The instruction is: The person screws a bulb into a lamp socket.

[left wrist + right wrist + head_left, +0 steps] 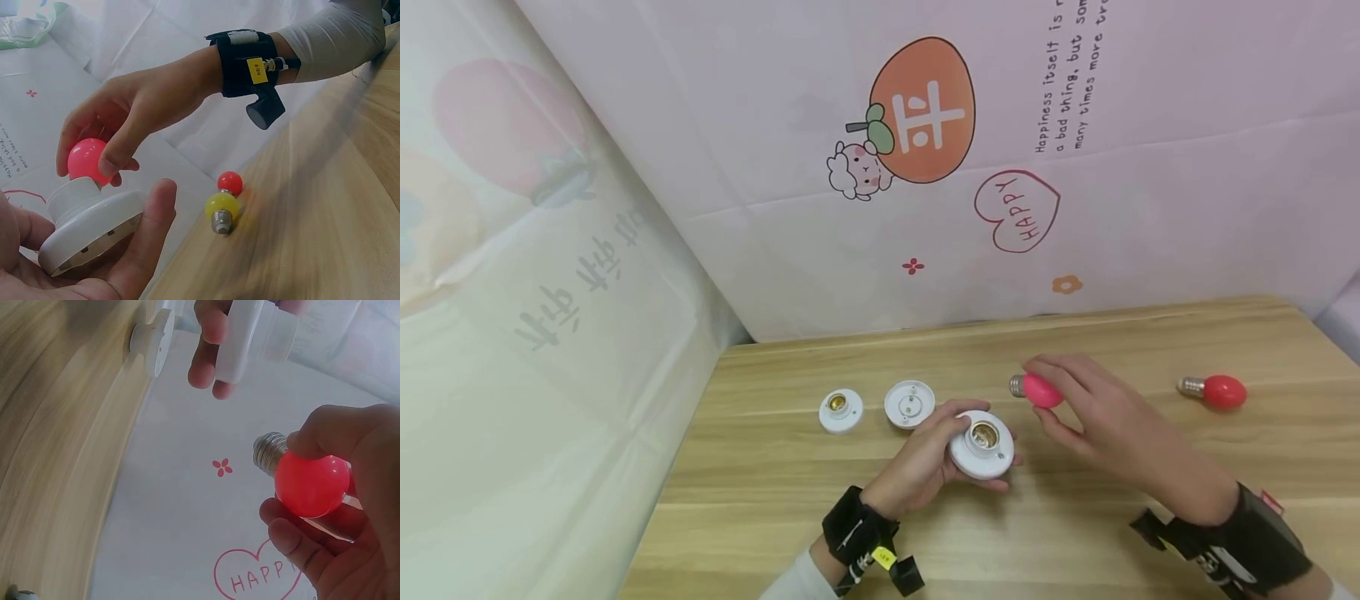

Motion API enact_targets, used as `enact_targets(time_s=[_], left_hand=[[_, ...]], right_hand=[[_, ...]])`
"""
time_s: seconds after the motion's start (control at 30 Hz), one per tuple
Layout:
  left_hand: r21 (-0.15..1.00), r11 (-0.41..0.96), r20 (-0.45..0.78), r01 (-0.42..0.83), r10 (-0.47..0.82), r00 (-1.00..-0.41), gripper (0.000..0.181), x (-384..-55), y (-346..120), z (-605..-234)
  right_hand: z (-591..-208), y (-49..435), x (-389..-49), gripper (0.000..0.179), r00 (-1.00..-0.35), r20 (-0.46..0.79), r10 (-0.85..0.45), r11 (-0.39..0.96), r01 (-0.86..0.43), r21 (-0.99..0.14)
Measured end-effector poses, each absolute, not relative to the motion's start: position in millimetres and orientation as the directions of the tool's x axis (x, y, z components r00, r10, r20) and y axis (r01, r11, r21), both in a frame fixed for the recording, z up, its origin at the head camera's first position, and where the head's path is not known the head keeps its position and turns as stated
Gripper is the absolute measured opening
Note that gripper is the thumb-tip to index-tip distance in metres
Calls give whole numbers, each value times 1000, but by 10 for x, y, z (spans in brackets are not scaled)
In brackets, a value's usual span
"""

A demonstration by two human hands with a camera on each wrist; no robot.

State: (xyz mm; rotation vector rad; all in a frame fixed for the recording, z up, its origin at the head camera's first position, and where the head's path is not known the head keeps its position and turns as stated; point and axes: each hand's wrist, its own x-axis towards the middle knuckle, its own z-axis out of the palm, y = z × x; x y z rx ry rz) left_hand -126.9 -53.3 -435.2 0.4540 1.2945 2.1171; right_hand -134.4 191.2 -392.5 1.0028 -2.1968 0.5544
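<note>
My left hand (pixel 927 460) grips a white round lamp holder (pixel 962 458), its brass-lined socket facing up and the thumb on its rim. To the right of it, my right hand (pixel 1101 421) pinches a red light bulb (pixel 1043 391) between thumb and fingers. The bulb's silver screw base (pixel 270 452) points left toward the lamp holder, with a gap between them in the right wrist view. From the left wrist view, the red bulb (pixel 86 156) overlaps the holder's collar (pixel 72 199).
On the wooden table (pixel 760 517), a second lamp holder (pixel 841 412) and an upturned white round piece (pixel 910 403) lie left. Another red bulb (pixel 1223 392) lies right. A yellow bulb (pixel 222 206) shows in the left wrist view. A printed cloth (pixel 820 275) hangs behind.
</note>
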Motion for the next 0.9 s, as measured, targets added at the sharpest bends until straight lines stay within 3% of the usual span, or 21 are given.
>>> enact_targets(time_s=[0.37, 0.9], left_hand=[[884, -342, -24, -320, 650, -759, 44, -1272, -537, -4352], [889, -325, -47, -322, 635, -771, 37, -1272, -537, -4332]], right_hand=[[-3888, 1807, -1251, 44, -468, 703, -537, 574, -813, -103], [-3842, 1684, -1143, 47, -442, 710, -548, 545, -832, -97]])
